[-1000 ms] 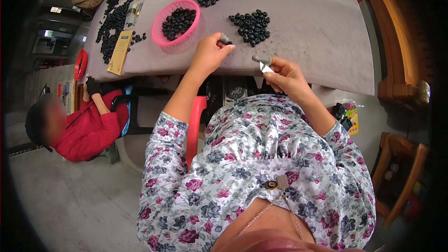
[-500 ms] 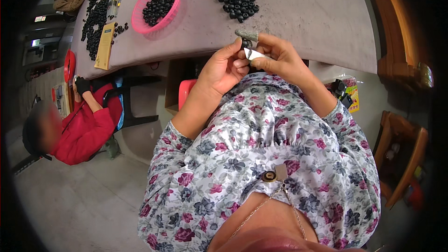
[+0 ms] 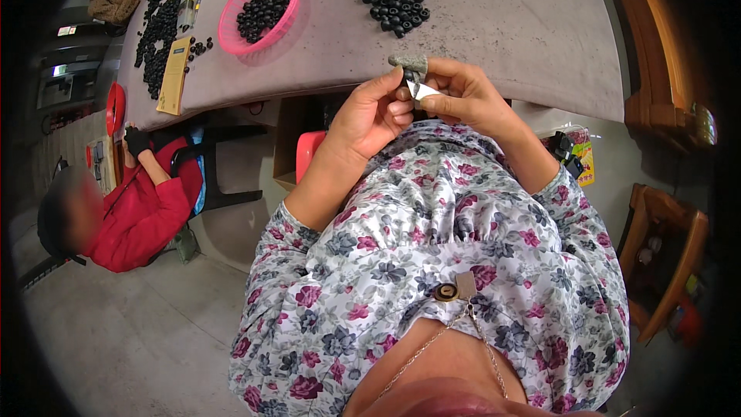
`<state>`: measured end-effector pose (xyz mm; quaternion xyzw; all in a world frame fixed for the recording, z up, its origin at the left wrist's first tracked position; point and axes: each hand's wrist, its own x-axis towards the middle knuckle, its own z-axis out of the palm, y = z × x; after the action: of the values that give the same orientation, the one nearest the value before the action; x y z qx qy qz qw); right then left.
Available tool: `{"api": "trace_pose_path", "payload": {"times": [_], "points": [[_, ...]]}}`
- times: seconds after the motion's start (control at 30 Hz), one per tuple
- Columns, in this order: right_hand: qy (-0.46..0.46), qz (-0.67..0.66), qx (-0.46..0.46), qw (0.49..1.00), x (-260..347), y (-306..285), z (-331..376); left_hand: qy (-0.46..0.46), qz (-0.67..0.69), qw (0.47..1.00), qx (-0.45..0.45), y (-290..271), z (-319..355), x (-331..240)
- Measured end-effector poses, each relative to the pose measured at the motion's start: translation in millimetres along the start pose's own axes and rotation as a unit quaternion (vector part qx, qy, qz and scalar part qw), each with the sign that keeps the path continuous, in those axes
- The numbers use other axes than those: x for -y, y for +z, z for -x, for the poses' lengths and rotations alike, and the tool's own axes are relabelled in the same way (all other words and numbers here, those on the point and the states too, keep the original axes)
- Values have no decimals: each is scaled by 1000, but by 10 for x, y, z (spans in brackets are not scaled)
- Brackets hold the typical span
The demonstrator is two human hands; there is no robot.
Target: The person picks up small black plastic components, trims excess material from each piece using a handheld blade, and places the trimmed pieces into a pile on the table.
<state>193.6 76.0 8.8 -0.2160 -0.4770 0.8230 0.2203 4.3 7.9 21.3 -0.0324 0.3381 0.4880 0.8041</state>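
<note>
Just off the table's near edge, both my hands come together around one small round black bead [image 3: 407,74]. My left hand [image 3: 364,112] pinches it between thumb and fingers, which partly cover it. Closed on a small white pointed piece [image 3: 421,90], my right hand [image 3: 472,99] keeps that piece against or very near the bead. Whether the piece is folded paper or wraps something, I cannot tell. A grey cover [image 3: 411,61] sits on my right index fingertip, which reaches over the bead. Beyond my hands lies a loose pile of similar black beads [image 3: 395,4].
A pink basket [image 3: 224,27] with black beads stands on the cloth-covered table [image 3: 509,23]. More beads [image 3: 158,38] and a yellowish card [image 3: 174,77] lie leftward. Dark crumbs dot the cloth. A person in red [image 3: 143,208] sits at left; a wooden chair [image 3: 671,262] stands at right.
My right index finger has bent down closer over the bead, and the white piece has shifted slightly right and down. My left hand stays nearly in place.
</note>
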Motion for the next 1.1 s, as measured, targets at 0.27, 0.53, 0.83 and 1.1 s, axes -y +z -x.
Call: {"api": "trace_pose_path", "payload": {"times": [0.27,0.53,0.83,1.1], "points": [[3,-25,0,1000,-4,-24,11,1,9,1000,5,51,3,43],[1,-44,12,999,26,-48,11,32,-8,999,-26,96,-9,93],[17,-91,25,995,-34,-94,14,65,-33,997,-38,176,25,178],[45,-97,-7,994,-44,-42,46,47,-16,998,-30,155,61,185]]}}
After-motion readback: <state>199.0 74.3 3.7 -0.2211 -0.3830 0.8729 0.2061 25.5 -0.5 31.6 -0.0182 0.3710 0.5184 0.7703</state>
